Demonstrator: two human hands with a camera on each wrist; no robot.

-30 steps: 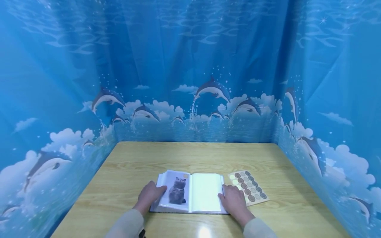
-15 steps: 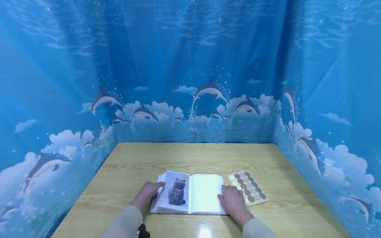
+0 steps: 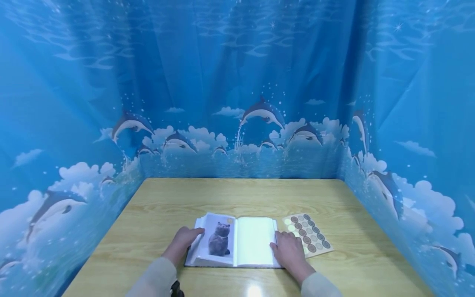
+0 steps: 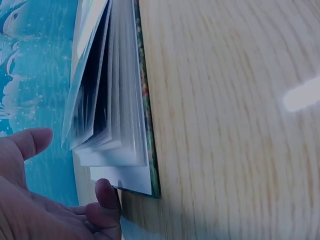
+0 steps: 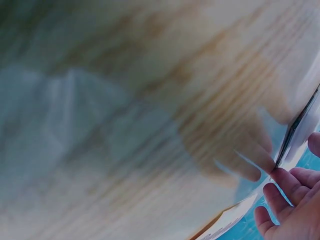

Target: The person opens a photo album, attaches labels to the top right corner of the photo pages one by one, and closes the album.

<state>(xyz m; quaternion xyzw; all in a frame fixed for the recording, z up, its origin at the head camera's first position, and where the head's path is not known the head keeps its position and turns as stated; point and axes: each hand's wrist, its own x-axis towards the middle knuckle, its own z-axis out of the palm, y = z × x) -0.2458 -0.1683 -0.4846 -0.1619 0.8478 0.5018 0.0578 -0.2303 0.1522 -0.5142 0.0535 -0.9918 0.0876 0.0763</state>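
Note:
A photo album [image 3: 255, 241] lies spread on the table. Its left side carries a picture of a grey cat [image 3: 219, 241] with a small round sticker near the top; the right page looks blank and bright. My left hand [image 3: 182, 239] is at the album's left edge, thumb stretched out beside the fanned pages [image 4: 122, 110] and fingertips at the cover's edge. At the opposite edge, my right hand [image 3: 290, 251] holds the album's side, thumb over the page and fingers along the cover. Partly behind that hand lies a sheet of round stickers [image 3: 320, 248], brown, grey and pale.
The light wooden table [image 3: 237, 196] is enclosed by a blue curtain [image 3: 237, 62] printed with dolphins. A bright reflection shows near the table's front. A black band [image 3: 176, 288] sits by the left sleeve.
My left thumb has drawn back a little to the left from the cat page, and that wrist has shifted slightly. The right hand keeps its place at the album's edge.

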